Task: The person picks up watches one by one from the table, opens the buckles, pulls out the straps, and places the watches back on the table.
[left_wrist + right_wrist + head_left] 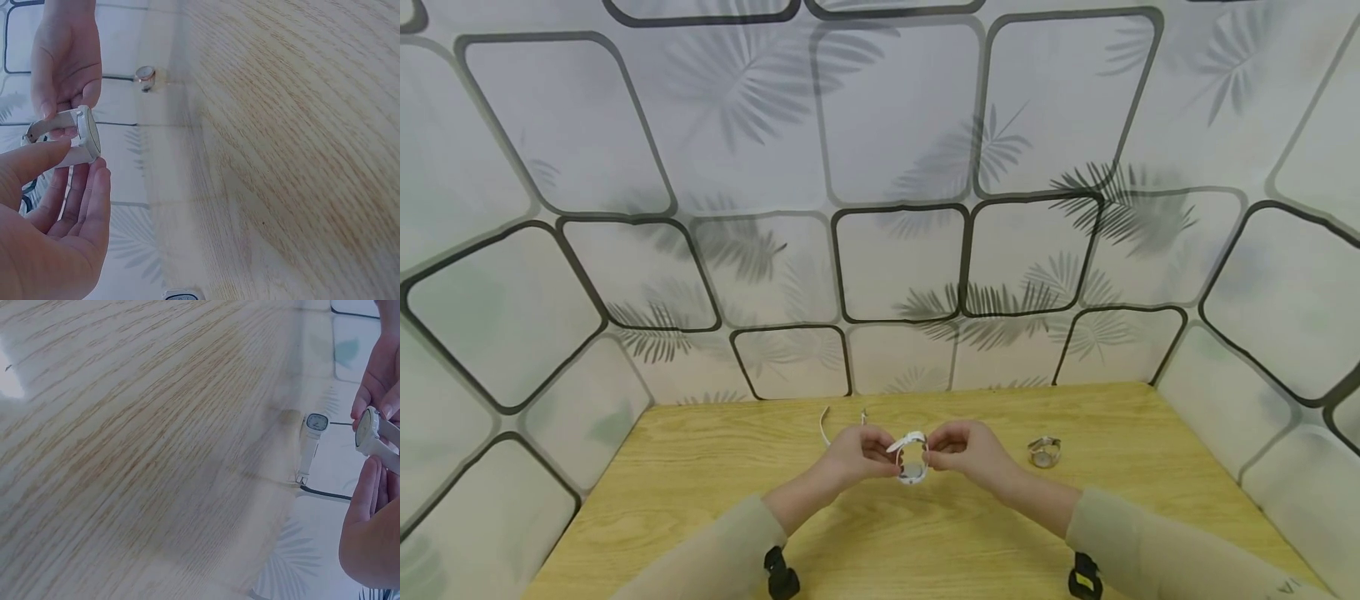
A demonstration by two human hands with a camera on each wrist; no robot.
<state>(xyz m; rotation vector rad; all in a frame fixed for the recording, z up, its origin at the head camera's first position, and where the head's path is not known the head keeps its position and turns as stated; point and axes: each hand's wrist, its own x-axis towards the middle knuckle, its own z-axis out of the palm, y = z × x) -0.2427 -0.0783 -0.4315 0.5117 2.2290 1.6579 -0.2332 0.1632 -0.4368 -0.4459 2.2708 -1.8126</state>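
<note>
From where I'm standing, the leaf-patterned wall (902, 150) is filling most of the view, rising behind and on both sides of a wooden table (970, 533). Pale sleeves (1150, 542) are reaching over it from left and right, so both hands are meeting near the middle. Black wrist mounts (1086, 577) are sitting at the cuffs, out of the fingers' way.

The left hand (859, 452) is pinching a white watch (913, 473) by its band, thumb on one side and fingers on the other. The right hand (967, 454) is gripping it narrowly from the opposite side, probably to steady it. Between them the watch is hanging above the table, its case low and its dial facing down; that is probably how the band comes to be arching upward in a loop. I can't tell whether its buckle is fastened.

A second white watch (317, 422) is lying beyond the left hand, which is partly hiding it from the head view. The smallest, a metal watch (1044, 455), is resting well apart to the right, its curved bracelet apparently propping the dial at a tilt.
</note>
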